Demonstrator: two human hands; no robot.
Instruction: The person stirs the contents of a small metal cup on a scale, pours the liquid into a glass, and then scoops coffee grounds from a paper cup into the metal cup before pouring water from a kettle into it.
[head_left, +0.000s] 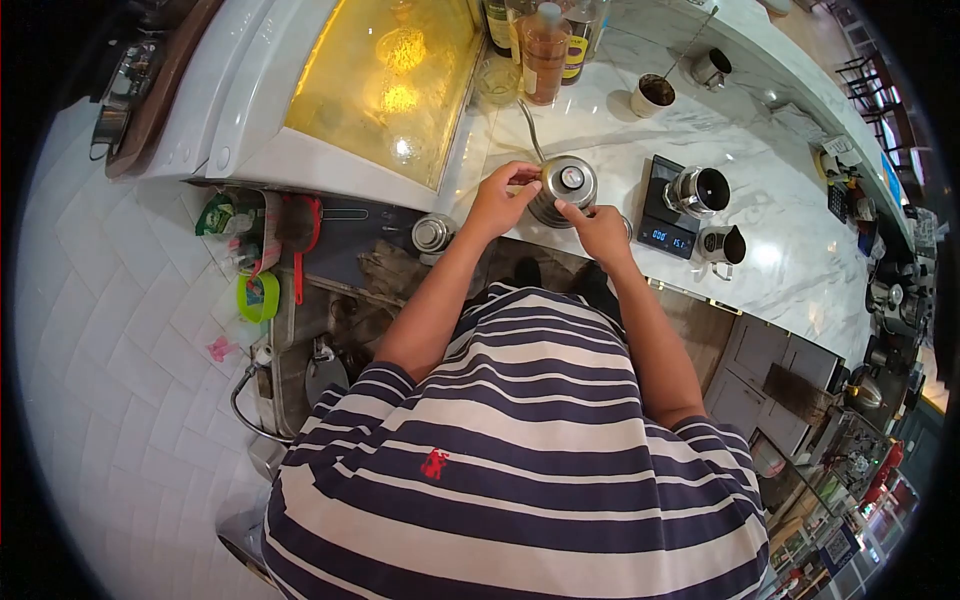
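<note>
A steel gooseneck kettle [546, 207] stands at the near edge of the marble counter, its thin spout pointing away from me. Its round lid with a black-centred knob is on top. My left hand [505, 198] pinches the kettle's left side by the lid rim, fingers bent. My right hand [602, 235] is closed at the near right side, thumb against the lid's edge; the kettle's handle is mostly hidden beneath it. To the right, a black digital scale [657, 205] with lit blue digits carries a shiny metal-and-glass vessel [697, 191]. A small metal pitcher [721, 245] stands beside the scale.
A cup of dark grounds [653, 95] and a metal cup [712, 68] stand farther back. Bottles [545, 55] and a glass [497, 80] are near the yellow-lit machine [385, 85] on the left. Below it sit a metal canister [432, 234] and a green holder [258, 297].
</note>
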